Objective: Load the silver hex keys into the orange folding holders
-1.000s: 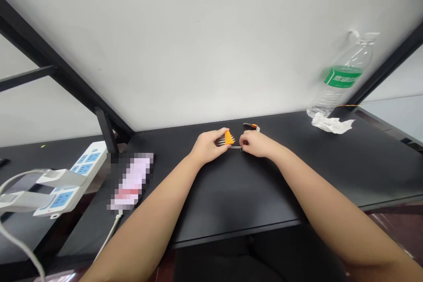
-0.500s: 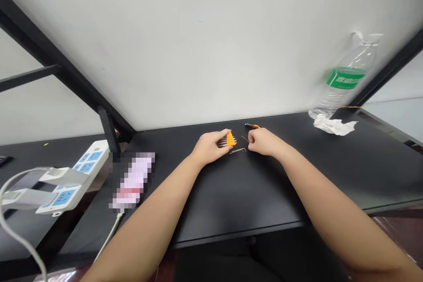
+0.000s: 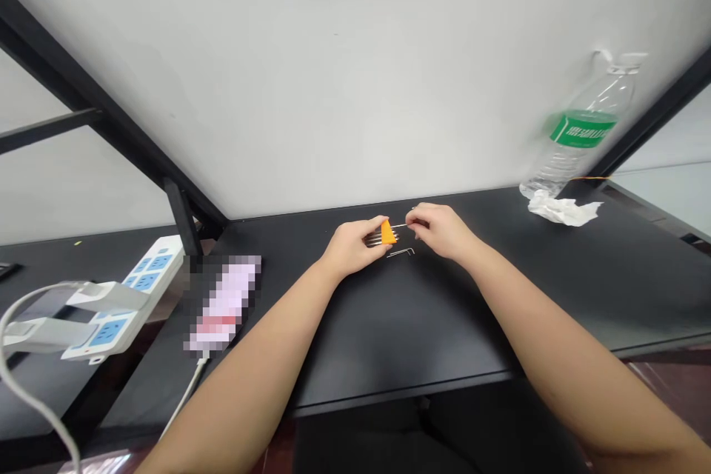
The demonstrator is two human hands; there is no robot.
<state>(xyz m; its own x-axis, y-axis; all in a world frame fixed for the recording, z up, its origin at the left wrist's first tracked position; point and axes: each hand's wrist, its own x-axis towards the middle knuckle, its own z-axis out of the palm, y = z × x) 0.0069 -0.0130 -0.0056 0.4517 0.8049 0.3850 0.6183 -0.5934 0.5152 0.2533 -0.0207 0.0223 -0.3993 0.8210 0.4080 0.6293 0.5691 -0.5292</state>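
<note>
My left hand (image 3: 354, 246) grips an orange hex key holder (image 3: 387, 232) between thumb and fingers, with several thin metal keys sticking through it. My right hand (image 3: 438, 229) pinches a slim hex key (image 3: 398, 225), whose far end reaches the upper part of the holder; whether it is inside a hole is too small to tell. Just below the holder, loose L-shaped hex keys (image 3: 402, 252) lie on the black desk (image 3: 400, 326). Behind my right fingers, only a small tip of another tool (image 3: 414, 208) shows.
A clear bottle (image 3: 583, 129) with a green label stands by the wall, crumpled tissue (image 3: 563, 209) in front of it. To the left lie a blurred-out phone (image 3: 225, 304) on a cable and a white power strip (image 3: 125, 304) with plugs. A black metal frame (image 3: 127, 133) rises at the left.
My right hand has moved left and slightly up, bringing the hex key to the holder. It now covers most of the orange-and-black tool behind it. The left hand has stayed put.
</note>
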